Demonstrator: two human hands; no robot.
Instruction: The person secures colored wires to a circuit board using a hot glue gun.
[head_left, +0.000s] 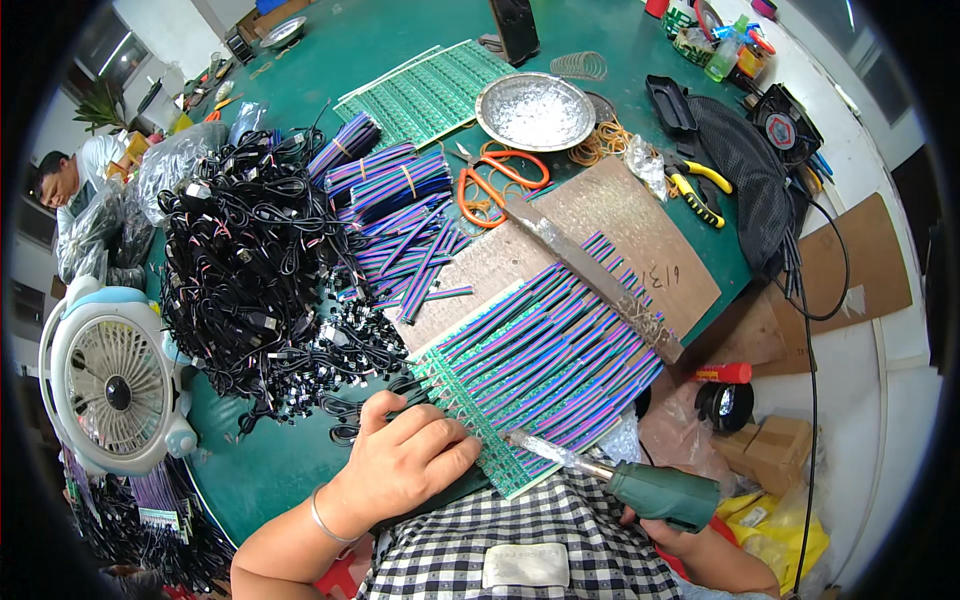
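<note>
As right hand grips green tool, left hand curls at circuit board, pinch unclear

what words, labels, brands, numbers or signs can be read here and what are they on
Brown board: dark handwritten marks, not copied out here.
Red tube: pale marks, too small to read.
Green circuit panel: any print is too small to read.
Pale patch: nothing legible.

Grip hidden, tip contact unclear, forearms cropped.
Right hand mostly behind dark-green, thick-handled tool with metal shaft; tip contact on green rectangular circuit board too small to tell; flat grey metal bar covers stretches of purple-and-black striped wires; bottom edge cuts forearms.
</note>
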